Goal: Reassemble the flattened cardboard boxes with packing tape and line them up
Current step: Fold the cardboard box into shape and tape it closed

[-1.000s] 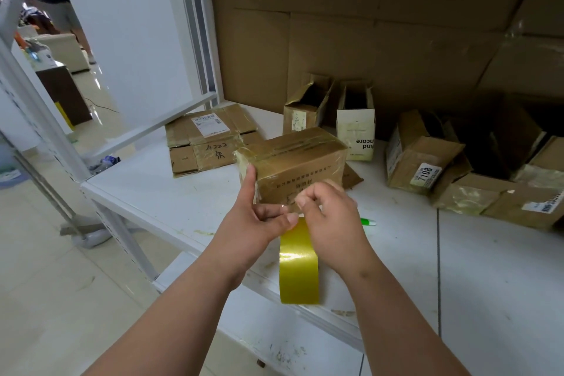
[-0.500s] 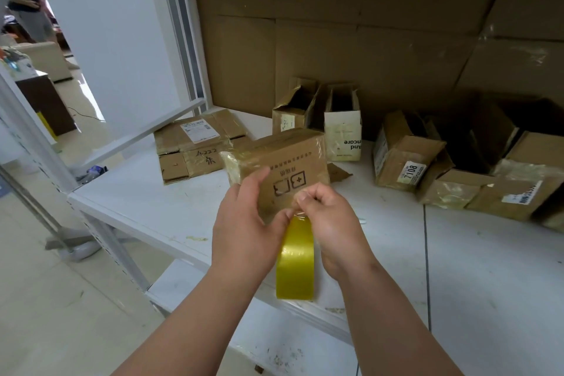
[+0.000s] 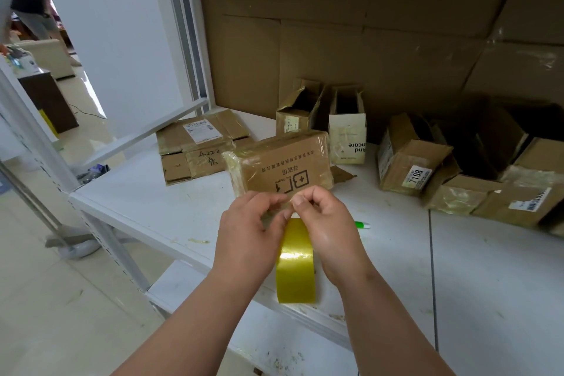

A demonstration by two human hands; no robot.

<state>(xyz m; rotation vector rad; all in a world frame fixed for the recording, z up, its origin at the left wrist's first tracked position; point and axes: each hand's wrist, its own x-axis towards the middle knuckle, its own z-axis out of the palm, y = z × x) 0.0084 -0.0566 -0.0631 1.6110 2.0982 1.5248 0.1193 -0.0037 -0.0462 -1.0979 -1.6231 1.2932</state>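
Both hands up in front of me at the near edge of the taped box (image 3: 282, 163), which I'm holding tilted above the white shelf (image 3: 146, 201), printed face toward the camera, print upside down.

Left hand (image 3: 248, 232): fingers curled, thumb and fingertips pinching at the box's near bottom edge where the tape comes off. Clamped on the box/tape junction; can't tell exactly which layer it has.

Right hand (image 3: 325, 223): fingers curled in, thumb and index pinching the same spot, touching the left hand's fingertips. Grip is on the tape strip at the box edge.

Yellow tape roll (image 3: 295, 272) hangs straight down between the two wrists, below the pinch point, in front of the shelf's front lip. Seen edge-on, glossy.

Rest of the shelf:
- flattened boxes (image 3: 200, 146) stacked at back left, shipping label on top, handwriting on the lower one
- two small open boxes (image 3: 300, 111) upright just behind the held box, the right one cream-coloured (image 3: 347, 137)
- a cluster of partly assembled boxes (image 3: 409, 159) on the right, one labelled 7108, others further right lying on their sides
- green and white pen (image 3: 361, 225) on the shelf just right of my right hand
- large cardboard sheets (image 3: 366, 40) lining the back wall

Another person (image 3: 32, 6) stands far back left.
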